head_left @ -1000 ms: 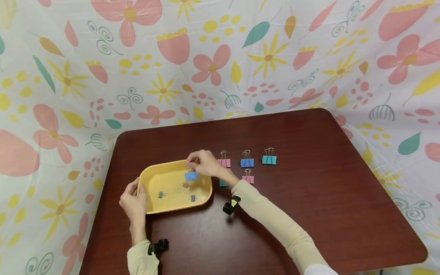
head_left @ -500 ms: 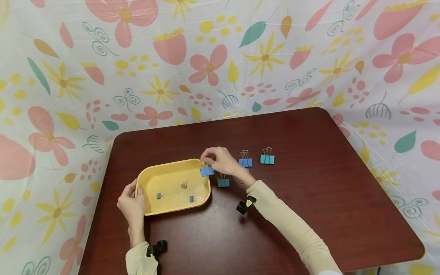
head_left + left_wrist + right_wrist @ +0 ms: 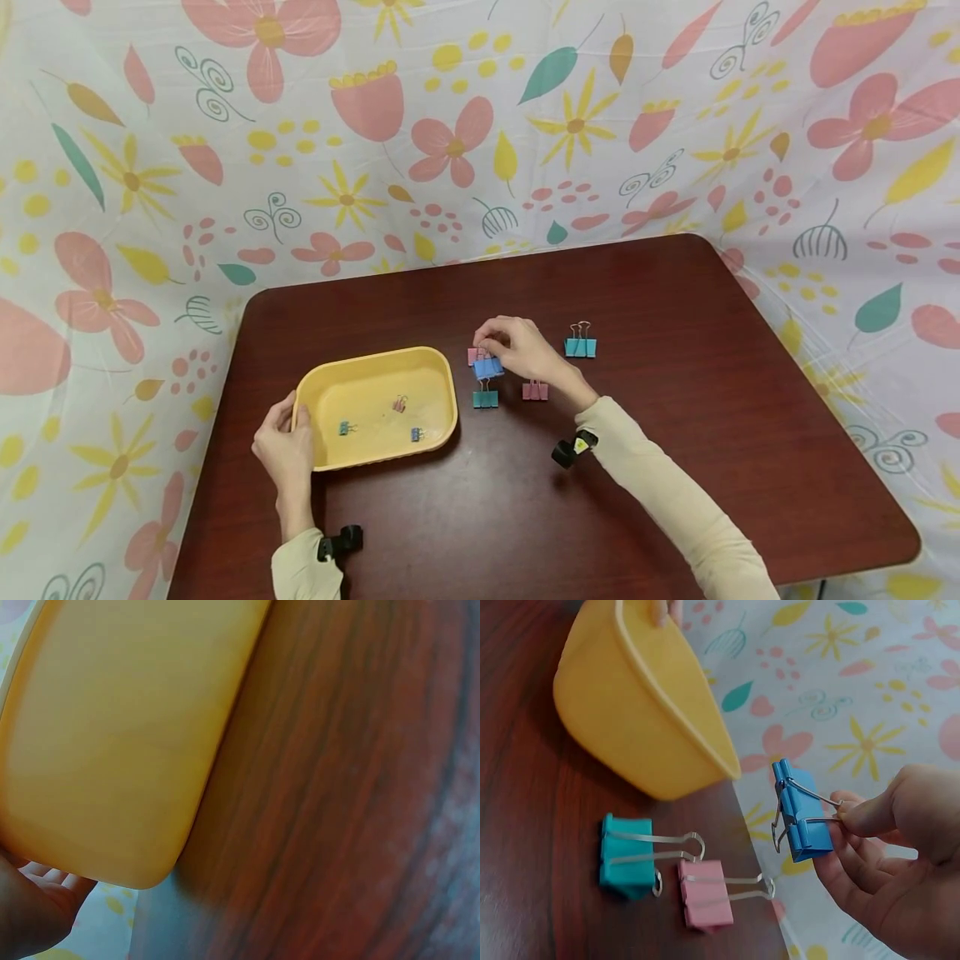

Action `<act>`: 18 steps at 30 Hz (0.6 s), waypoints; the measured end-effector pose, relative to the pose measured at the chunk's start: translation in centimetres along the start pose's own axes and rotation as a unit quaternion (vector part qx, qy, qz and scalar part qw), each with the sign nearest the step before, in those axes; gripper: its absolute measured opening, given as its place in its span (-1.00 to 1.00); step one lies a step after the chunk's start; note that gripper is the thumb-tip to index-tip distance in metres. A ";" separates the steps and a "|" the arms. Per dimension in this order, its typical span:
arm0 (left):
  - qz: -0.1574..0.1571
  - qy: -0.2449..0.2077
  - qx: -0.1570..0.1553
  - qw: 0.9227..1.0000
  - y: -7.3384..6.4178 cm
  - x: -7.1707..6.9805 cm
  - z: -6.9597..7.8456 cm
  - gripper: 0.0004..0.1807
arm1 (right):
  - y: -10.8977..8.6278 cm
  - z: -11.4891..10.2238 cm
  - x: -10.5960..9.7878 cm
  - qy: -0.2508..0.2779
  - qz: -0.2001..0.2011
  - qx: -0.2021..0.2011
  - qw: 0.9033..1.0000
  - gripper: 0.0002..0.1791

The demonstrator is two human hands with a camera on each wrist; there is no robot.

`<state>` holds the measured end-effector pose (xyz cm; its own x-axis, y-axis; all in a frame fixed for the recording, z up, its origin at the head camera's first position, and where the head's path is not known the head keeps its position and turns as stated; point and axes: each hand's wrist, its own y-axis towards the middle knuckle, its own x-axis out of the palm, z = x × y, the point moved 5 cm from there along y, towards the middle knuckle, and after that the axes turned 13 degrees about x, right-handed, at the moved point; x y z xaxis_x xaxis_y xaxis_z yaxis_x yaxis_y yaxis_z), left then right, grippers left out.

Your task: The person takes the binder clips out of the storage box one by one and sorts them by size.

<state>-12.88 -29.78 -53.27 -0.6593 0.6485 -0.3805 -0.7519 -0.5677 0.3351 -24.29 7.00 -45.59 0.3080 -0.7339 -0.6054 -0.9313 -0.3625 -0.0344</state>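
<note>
My left hand (image 3: 285, 440) grips the left end of a yellow plastic tray (image 3: 382, 457), thumb over the rim. Over the table, just right of the tray, my right hand (image 3: 519, 348) pinches a blue binder clip (image 3: 488, 368) by a wire handle. In the right wrist view that clip (image 3: 802, 814) hangs in the air. Beneath it on the table lie a pink binder clip (image 3: 473, 357), partly covered, and a dark teal one (image 3: 485, 399). Three small clips lie in the tray: green (image 3: 344, 428), pink (image 3: 400, 405) and blue (image 3: 416, 434).
Another pink binder clip (image 3: 535, 392) lies below the right hand, and a turquoise one (image 3: 581, 347) farther right. The dark red-brown table (image 3: 675, 400) extends right and toward the front. A flowered cloth (image 3: 465, 158) hangs behind it.
My right hand has carried the blue binder clip rightward from over the tray to above the clips on the table. It now covers another blue clip seen earlier. My left hand stays on the tray.
</note>
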 end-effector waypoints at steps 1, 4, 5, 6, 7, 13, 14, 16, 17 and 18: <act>0.000 0.000 -0.001 1.000 0.0 0.0 0.0 -0.69 | -0.2 0.3 -0.2 -0.004 0.005 0.002 1.000 -0.85; -0.002 0.000 -0.005 1.000 0.0 0.1 0.0 -0.69 | -0.9 1.2 -0.8 -0.012 0.018 0.000 1.000 -0.86; -0.001 -0.001 -0.006 1.000 0.0 0.0 0.0 -0.69 | -1.1 1.5 -1.1 -0.013 0.022 0.001 1.000 -0.86; -0.001 -0.002 -0.007 1.000 0.0 0.0 0.1 -0.69 | -1.4 1.7 -1.3 -0.013 0.024 0.002 1.000 -0.86; -0.001 -0.003 -0.006 1.000 0.0 0.0 0.1 -0.69 | -1.7 2.0 -1.6 -0.012 0.027 0.003 1.000 -0.86; -0.003 -0.004 -0.006 1.000 0.0 0.0 0.3 -0.68 | -3.5 3.8 -3.1 -0.012 0.048 0.006 0.999 -0.88; -0.003 -0.004 -0.006 1.000 0.0 0.0 0.3 -0.68 | -3.7 4.1 -3.3 -0.015 0.050 0.007 0.999 -0.89; -0.001 -0.003 -0.007 1.000 -0.1 -0.1 0.3 -0.68 | -4.1 4.8 -3.6 -0.020 0.053 0.011 0.998 -0.89; 0.000 -0.003 -0.008 1.000 -0.1 -0.1 0.3 -0.68 | -4.3 5.1 -3.7 -0.023 0.056 0.014 0.998 -0.89; 0.000 -0.003 -0.008 1.000 -0.1 -0.1 0.3 -0.68 | -4.6 5.5 -3.9 -0.027 0.060 0.017 0.998 -0.89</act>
<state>-12.74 -29.65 -52.99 -0.6596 0.6511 -0.3756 -0.7516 -0.5759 0.3216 -22.30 14.66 -47.42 0.1846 -0.7386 -0.6484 -0.9670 -0.2544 0.0143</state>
